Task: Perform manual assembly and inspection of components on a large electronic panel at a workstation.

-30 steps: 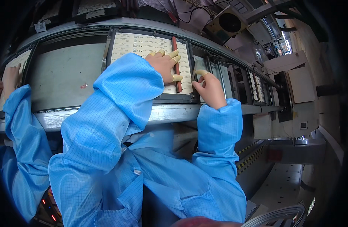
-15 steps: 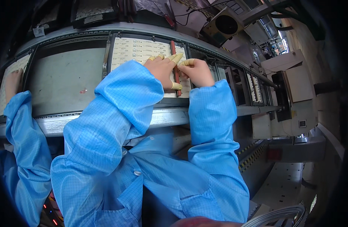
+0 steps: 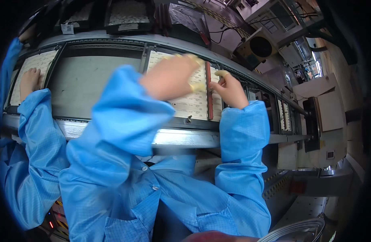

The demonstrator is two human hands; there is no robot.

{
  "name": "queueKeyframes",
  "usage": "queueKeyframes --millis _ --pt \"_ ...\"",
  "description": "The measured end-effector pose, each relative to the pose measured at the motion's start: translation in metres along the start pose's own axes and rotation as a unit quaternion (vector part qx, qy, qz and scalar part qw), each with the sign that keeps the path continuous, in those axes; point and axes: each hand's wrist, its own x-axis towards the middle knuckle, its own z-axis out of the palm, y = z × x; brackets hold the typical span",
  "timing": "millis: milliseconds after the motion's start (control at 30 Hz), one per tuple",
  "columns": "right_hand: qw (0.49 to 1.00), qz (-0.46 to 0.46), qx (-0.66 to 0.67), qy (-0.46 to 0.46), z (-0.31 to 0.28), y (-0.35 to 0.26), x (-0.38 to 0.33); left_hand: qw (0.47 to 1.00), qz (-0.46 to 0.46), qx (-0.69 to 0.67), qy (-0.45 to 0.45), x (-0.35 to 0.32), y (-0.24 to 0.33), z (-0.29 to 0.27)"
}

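Note:
A cream-white panel with rows of small print (image 3: 189, 108) lies in a dark frame on the conveyor line. A narrow reddish-brown bar (image 3: 210, 94) crosses it near its right side. My left hand (image 3: 169, 77), smeared by motion, hovers over the panel left of the bar; its thumb and fingers are apart and nothing shows between them. Right of the bar is my right hand (image 3: 230, 90), with thumb and forefinger parted and the other fingers curled; the thumb tip is close to the bar. Pale yellow covers sit on several fingertips of both hands.
At the left, another person's hand (image 3: 30, 80) rests on a similar panel (image 3: 44, 62). Between the panels is a grey plate (image 3: 92, 82). A metal rail (image 3: 185, 138) runs along the near edge. Trays of small pale pieces (image 3: 129, 13) stand beyond the line.
My left hand has lifted off the bar and moved left of it. My right thumb and forefinger have parted from a pinch. The whole view has shifted, so the line appears farther right and lower.

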Motion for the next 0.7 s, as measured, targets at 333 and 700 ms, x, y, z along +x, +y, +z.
queueKeyframes --millis 333,700 --pt "0.990 -0.040 -0.137 0.000 0.043 -0.088 0.173 0.967 -0.222 0.121 0.031 -0.031 -0.123 -0.019" --pt "0.961 0.001 -0.276 0.030 0.098 -0.101 0.278 0.971 -0.182 0.155 -0.012 -0.030 -0.112 -0.014"
